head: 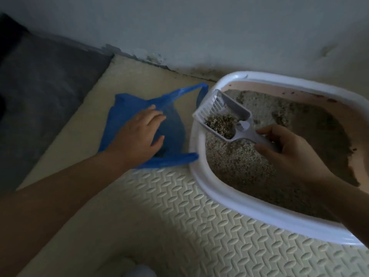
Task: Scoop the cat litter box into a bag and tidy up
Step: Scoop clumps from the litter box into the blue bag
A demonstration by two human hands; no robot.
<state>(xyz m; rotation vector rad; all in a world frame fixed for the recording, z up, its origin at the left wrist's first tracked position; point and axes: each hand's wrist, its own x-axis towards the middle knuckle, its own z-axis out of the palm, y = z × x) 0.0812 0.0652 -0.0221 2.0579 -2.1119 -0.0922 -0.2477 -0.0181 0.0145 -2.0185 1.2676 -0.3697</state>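
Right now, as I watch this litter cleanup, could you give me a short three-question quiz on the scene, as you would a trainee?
1. Fill in: the left hand rests on the blue ____.
2. True or false: the scoop is empty.
3. What grips the scoop's handle? A. the left hand B. the right hand C. both hands

Key:
1. bag
2. False: it carries a clump of litter.
3. B
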